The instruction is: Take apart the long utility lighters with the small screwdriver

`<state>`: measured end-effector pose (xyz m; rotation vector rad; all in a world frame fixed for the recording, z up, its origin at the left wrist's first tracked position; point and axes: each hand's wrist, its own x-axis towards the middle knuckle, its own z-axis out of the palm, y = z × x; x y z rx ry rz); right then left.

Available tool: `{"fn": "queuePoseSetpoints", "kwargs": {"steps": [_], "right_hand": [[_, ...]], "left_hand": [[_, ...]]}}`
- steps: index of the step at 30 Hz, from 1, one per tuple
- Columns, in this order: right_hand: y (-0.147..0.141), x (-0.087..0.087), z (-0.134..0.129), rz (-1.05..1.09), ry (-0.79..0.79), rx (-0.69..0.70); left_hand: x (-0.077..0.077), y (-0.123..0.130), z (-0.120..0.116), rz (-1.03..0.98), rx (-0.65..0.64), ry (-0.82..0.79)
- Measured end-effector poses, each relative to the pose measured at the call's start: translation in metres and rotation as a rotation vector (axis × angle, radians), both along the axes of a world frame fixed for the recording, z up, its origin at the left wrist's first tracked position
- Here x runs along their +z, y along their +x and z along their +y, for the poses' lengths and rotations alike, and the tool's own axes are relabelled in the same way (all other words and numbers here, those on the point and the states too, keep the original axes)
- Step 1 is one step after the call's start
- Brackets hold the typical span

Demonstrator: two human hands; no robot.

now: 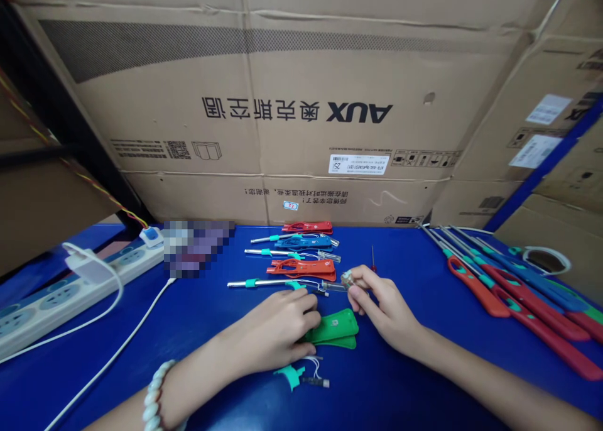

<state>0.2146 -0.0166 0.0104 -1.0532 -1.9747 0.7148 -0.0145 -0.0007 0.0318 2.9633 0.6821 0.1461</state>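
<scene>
My left hand [287, 327] reaches over the blue table, its fingers curled on the left end of some green plastic handle shells [340, 329]. Between the thumb and fingers of my right hand [377, 299] is a small clear part [347, 280]. Just beyond my left hand lies a metal lighter tube [240, 284] with a teal piece. Nearer me are a teal trigger piece [293, 376] and a small black part with white wires [316, 381]. Farther back, orange shells [301, 268], blue shells [311, 242] and red shells [308, 227] lie among more metal tubes.
Several long-necked lighters [532, 299] lie at the right. A red screwdriver [374, 267] is beyond my right hand. A white power strip [94, 280] with cables runs along the left. A large cardboard sheet [282, 60] stands behind the table.
</scene>
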Motion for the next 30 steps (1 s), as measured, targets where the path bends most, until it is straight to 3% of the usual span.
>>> {"fn": "queuePoseSetpoints", "kwargs": {"steps": [9, 17, 24, 30], "right_hand": [[-0.001, 0.000, 0.000, 0.005, 0.006, 0.007], [0.000, 0.001, 0.001, -0.019, 0.011, 0.003], [-0.004, 0.002, 0.001, -0.156, 0.169, -0.011], [-0.003, 0.000, 0.001, -0.177, 0.172, -0.019]], "left_hand": [[-0.002, -0.003, 0.005, -0.005, 0.023, 0.032], [-0.014, -0.006, 0.022, -0.006, 0.184, 0.152], [-0.012, -0.005, 0.020, 0.013, 0.176, 0.190], [-0.010, -0.008, 0.021, 0.002, 0.133, 0.185]]}}
